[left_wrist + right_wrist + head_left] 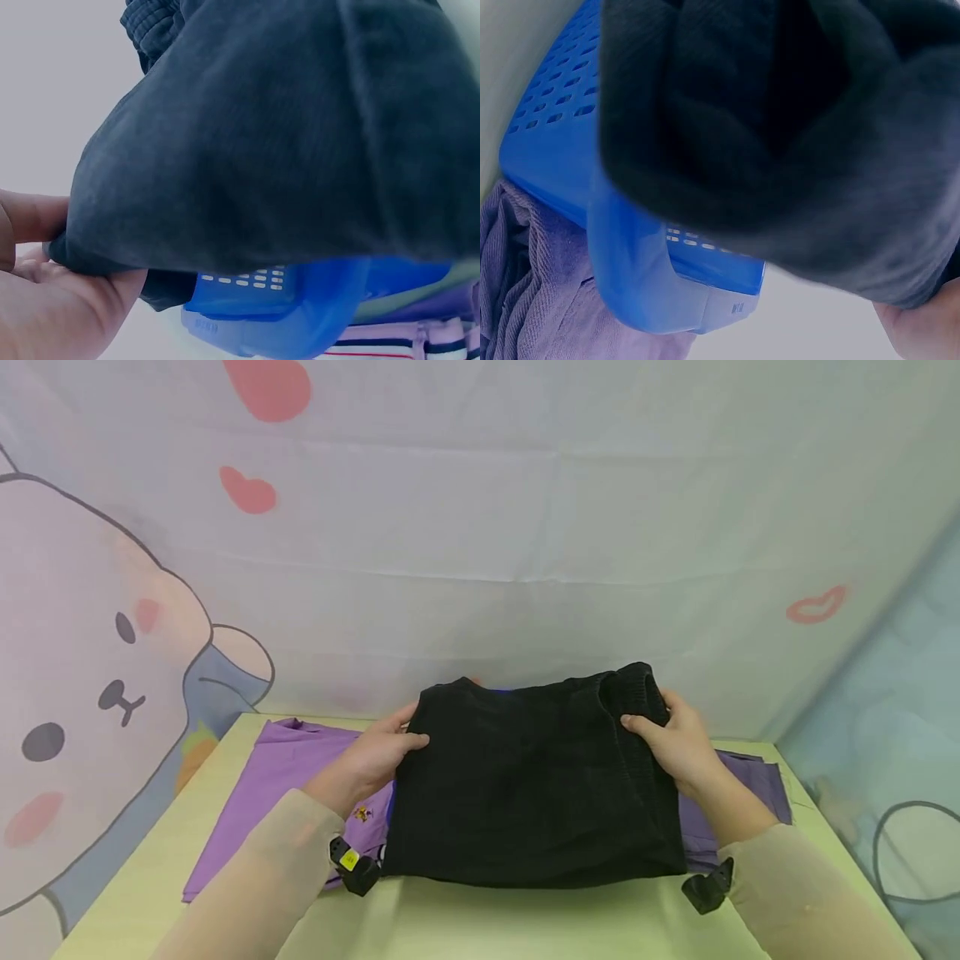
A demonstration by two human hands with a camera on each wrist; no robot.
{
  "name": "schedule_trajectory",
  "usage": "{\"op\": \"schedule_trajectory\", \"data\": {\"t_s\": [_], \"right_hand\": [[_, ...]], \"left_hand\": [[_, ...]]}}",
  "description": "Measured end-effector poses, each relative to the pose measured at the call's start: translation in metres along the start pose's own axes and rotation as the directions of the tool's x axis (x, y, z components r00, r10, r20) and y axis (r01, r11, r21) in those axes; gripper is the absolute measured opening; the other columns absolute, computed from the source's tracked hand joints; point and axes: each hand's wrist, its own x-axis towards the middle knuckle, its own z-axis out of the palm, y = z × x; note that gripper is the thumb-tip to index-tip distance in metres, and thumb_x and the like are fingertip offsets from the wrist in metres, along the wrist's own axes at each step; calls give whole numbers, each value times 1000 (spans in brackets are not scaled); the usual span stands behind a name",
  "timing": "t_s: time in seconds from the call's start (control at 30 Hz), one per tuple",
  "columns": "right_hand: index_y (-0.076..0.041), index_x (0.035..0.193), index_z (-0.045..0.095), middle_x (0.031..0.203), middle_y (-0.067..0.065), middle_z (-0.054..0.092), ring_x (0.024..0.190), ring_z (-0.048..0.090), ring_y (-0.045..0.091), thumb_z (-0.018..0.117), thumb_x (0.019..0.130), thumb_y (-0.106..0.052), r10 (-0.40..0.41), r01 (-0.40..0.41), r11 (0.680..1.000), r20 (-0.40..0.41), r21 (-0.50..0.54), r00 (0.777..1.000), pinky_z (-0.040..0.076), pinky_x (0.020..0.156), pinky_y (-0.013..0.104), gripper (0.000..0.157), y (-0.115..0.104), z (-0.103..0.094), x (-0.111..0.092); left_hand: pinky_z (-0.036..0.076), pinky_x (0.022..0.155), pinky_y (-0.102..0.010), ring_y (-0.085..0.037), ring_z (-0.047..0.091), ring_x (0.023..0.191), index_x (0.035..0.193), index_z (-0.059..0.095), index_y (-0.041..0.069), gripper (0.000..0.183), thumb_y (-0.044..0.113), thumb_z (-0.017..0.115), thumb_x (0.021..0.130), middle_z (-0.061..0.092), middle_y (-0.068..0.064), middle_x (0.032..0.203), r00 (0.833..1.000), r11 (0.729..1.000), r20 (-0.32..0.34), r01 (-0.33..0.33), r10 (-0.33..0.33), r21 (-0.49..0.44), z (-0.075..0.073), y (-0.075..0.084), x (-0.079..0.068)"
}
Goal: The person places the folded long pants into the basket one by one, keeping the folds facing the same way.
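Note:
Folded black trousers (525,793) with an elastic waistband span the space between both hands, held up over a blue plastic basket (547,150). My left hand (371,758) pinches their left edge, thumb in front and fingers behind. At the upper right, my right hand (675,745) grips the waistband end, its thumb on the near face. The black cloth hides nearly all of the basket in the head view; the wrist views show its slotted walls and rounded rim beneath the trousers.
Left of the basket lies a light purple garment (292,768) with a small print. A darker purple ribbed garment (757,781) lies on the right. Both rest on the pale yellow-green table (540,927), with a patterned cloth backdrop (480,527) behind.

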Motion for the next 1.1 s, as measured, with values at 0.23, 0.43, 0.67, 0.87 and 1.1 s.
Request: {"op": "schedule_trajectory", "data": {"t_s": [0.23, 0.43, 0.67, 0.87, 1.1], "right_hand": [[-12, 143, 11, 126, 20, 45, 97, 58, 27, 52, 89, -35, 17, -17, 1000, 0, 7, 1000, 51, 77, 40, 72, 2, 3, 8], [-10, 144, -2, 144, 20, 19, 123, 35, 39, 52, 88, -39, 49, -49, 998, -2, -33, 999, 37, 94, 52, 83, 5, 2, 10], [-10, 144, 2, 140, 21, 28, 116, 43, 37, 52, 88, -40, 41, -41, 998, 1, -37, 999, 42, 90, 49, 81, 5, 1, 13], [-10, 144, 3, 140, 21, 26, 120, 38, 40, 52, 88, -40, 37, -37, 999, -4, -38, 999, 38, 92, 52, 80, -2, 2, 17], [-7, 144, 5, 142, 21, 23, 123, 33, 41, 51, 88, -39, 27, -28, 996, -18, -84, 999, 35, 94, 54, 79, -3, 4, 21]], "left_hand": [[28, 103, -48, -27, 21, 134, 144, 9, 28, 64, 3, 38, 93, 15, -3, 149, 999, 999, 37, -21, 20, 36, -4, 5, 1], [31, 101, -48, -30, 30, 129, 144, 12, 25, 61, 1, 36, 94, 20, -7, 148, 1000, 999, -10, -8, 9, 38, -1, 3, 7], [31, 101, -47, -31, 34, 127, 144, 14, 23, 59, 1, 35, 94, 27, -10, 145, 998, 999, -63, -16, 20, 51, 0, 5, 10], [31, 102, -44, -30, 33, 127, 144, 14, 20, 58, 0, 35, 93, 29, -14, 143, 995, 998, -96, -28, 34, 60, -2, 13, 9], [33, 101, -42, -30, 36, 126, 144, 14, 17, 59, -2, 35, 92, 32, -16, 140, 992, 995, -111, -49, 58, 87, -5, 15, 12]]}}
